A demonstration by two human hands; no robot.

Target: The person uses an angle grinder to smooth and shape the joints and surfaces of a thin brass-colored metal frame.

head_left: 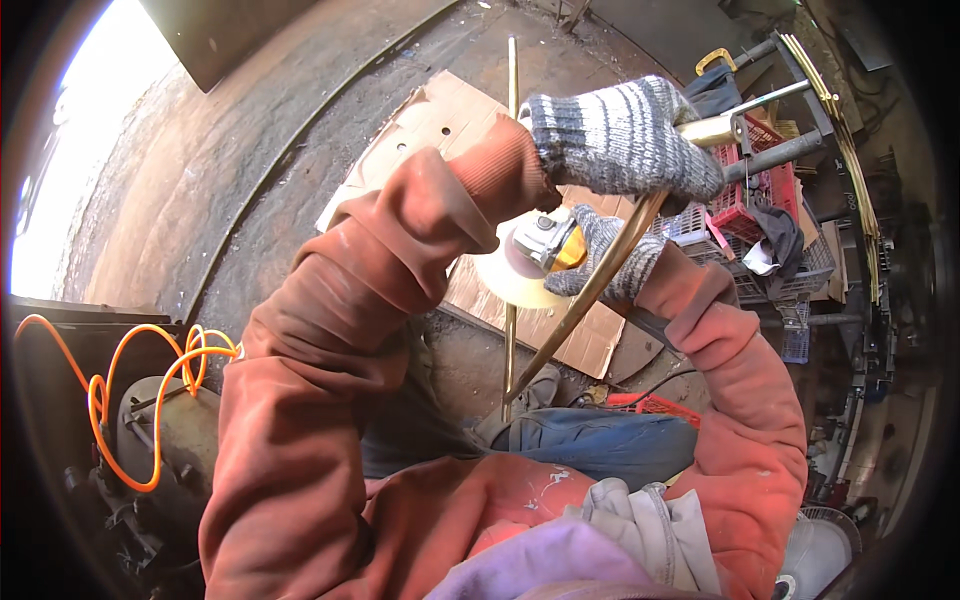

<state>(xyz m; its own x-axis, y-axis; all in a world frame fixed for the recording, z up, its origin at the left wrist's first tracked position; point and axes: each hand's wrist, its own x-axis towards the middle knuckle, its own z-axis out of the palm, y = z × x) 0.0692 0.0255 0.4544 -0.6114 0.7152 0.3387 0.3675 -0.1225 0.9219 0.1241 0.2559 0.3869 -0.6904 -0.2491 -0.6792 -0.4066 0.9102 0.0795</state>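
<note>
My left hand (625, 140), in a grey and white knitted glove, is closed round a brass-coloured metal bar (595, 285). This bar slants down toward my lap, and a wider brass-coloured end (708, 131) shows beyond the fingers; whether both are one piece is hidden. Lower down, my right hand (618, 255), gloved alike, grips an angle grinder (548, 240) with a yellow and grey head. Its pale round disc (515, 270) sits close to a second, upright brass-coloured bar (513, 80), which passes behind the disc; contact cannot be made out.
Flattened cardboard (450, 110) lies on the dirty floor beneath the work. At the right stand a metal rack (790, 150) with long thin rods and a red plastic crate (735, 215). An orange hose (150, 330) coils over a tank (175, 425) on the left.
</note>
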